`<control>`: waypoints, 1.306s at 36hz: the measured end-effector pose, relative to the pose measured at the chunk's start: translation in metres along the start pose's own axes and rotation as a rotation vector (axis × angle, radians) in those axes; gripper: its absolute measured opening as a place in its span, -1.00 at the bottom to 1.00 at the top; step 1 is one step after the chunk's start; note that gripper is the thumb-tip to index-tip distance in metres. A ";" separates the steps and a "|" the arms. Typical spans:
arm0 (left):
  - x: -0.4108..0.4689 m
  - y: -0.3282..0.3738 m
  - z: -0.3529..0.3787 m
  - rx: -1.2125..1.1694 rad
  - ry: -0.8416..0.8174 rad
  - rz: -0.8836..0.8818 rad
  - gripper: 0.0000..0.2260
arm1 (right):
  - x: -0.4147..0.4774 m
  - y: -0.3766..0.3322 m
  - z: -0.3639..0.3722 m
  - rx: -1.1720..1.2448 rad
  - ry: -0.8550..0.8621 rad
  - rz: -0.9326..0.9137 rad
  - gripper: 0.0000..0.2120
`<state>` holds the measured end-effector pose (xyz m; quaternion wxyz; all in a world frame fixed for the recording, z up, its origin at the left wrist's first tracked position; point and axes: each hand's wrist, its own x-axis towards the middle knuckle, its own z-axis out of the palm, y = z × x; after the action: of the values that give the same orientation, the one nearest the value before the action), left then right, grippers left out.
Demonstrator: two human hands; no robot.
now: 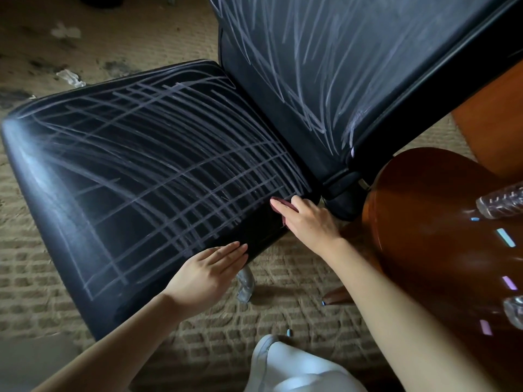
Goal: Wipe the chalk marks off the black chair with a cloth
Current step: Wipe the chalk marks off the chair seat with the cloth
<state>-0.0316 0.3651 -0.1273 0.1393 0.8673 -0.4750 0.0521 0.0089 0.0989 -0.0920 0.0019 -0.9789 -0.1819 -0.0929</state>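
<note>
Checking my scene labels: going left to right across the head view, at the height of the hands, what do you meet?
Chalk-marked chair seat → left hand flat on its near edge → cloth → right hand on it → round wooden table → clear plastic bottle.
</note>
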 end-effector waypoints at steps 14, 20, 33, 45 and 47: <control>-0.002 -0.002 0.004 0.021 -0.024 0.004 -0.58 | 0.003 0.023 -0.004 -0.046 -0.138 0.171 -0.46; -0.002 -0.003 0.004 0.025 -0.036 0.005 -0.57 | 0.003 0.033 -0.006 -0.068 -0.210 0.251 -0.49; -0.002 -0.003 0.003 0.014 -0.037 0.015 -0.59 | 0.009 0.049 -0.008 -0.161 -0.338 0.374 -0.50; -0.001 -0.003 0.001 0.002 -0.020 0.019 -0.62 | 0.006 0.061 -0.023 -0.295 -0.259 0.298 -0.50; -0.001 -0.002 0.000 -0.003 -0.024 0.015 -0.61 | 0.000 0.063 -0.022 -0.301 -0.155 0.281 -0.54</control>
<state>-0.0302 0.3670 -0.1279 0.1344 0.8642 -0.4831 0.0418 0.0274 0.0388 -0.0681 -0.1456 -0.9881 -0.0275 -0.0422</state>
